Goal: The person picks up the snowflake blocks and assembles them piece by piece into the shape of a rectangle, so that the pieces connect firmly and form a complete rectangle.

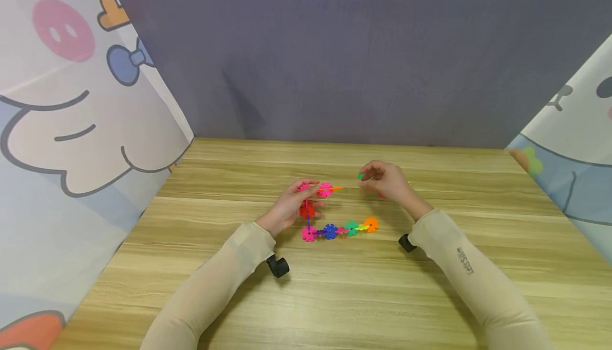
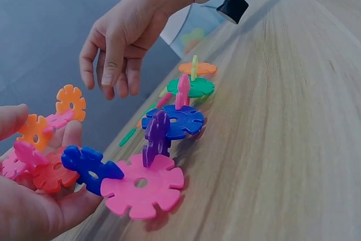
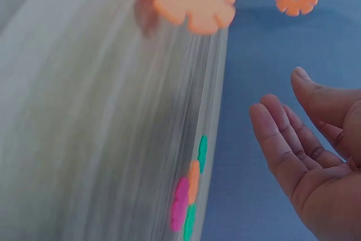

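Note:
My left hand (image 1: 288, 207) holds one end of a chain of flower-shaped interlocking discs, fingers and thumb around its pink and red pieces. A red disc (image 1: 307, 211) and a blue disc (image 2: 89, 167) lead down to a pink corner disc (image 2: 142, 187). From there the chain runs right along the table through purple, blue, pink, green and yellow to an orange disc (image 1: 371, 225). On the held end, another orange disc (image 2: 71, 104) sticks out toward the right hand. My right hand (image 1: 391, 181) hovers empty with relaxed fingers, near several loose discs (image 3: 179, 204).
The wood-grain table (image 1: 334, 297) carries everything. A grey panel (image 1: 344, 58) rises behind its far edge, with cartoon-printed sheets (image 1: 110, 137) at the sides. Small black wrist cameras (image 1: 279, 266) hang under both cuffs.

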`<state>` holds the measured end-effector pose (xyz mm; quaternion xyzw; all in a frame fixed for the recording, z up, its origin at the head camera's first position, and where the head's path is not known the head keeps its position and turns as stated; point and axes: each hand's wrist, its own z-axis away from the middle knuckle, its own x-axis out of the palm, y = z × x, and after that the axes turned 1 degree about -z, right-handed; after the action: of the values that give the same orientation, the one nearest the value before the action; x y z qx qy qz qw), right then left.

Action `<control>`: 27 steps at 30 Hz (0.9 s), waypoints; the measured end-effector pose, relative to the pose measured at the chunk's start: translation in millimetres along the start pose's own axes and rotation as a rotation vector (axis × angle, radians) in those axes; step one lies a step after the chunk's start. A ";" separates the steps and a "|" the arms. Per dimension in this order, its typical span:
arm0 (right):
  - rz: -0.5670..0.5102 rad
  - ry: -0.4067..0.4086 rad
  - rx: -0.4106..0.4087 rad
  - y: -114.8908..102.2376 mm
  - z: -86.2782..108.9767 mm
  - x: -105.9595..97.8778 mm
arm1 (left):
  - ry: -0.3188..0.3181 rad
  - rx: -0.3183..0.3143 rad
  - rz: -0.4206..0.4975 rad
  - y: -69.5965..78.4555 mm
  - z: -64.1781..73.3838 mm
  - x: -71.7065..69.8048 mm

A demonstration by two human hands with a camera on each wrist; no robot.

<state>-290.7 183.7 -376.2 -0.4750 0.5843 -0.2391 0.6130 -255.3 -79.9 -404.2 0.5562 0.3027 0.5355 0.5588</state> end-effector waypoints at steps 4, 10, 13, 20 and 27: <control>0.024 0.003 -0.002 5.3 -4.6 -4.1 | 0.000 -0.002 0.001 0.1 0.0 -0.6; 0.077 -0.006 0.053 14.9 -13.7 -8.3 | 0.005 0.004 0.003 -0.2 0.2 -1.7; 0.083 -0.014 0.091 18.9 -18.1 -9.5 | 0.005 0.005 -0.001 -0.5 0.4 -1.9; 0.082 -0.036 0.181 24.1 -30.1 -12.2 | 0.001 0.005 -0.004 -0.4 0.5 -2.1; 0.137 -0.110 0.243 29.3 -42.1 -15.3 | 0.002 -0.002 -0.007 0.7 1.4 -2.0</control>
<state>-341.1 196.7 -388.3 -0.3686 0.5478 -0.2395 0.7119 -254.6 -82.3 -403.7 0.5542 0.3044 0.5345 0.5608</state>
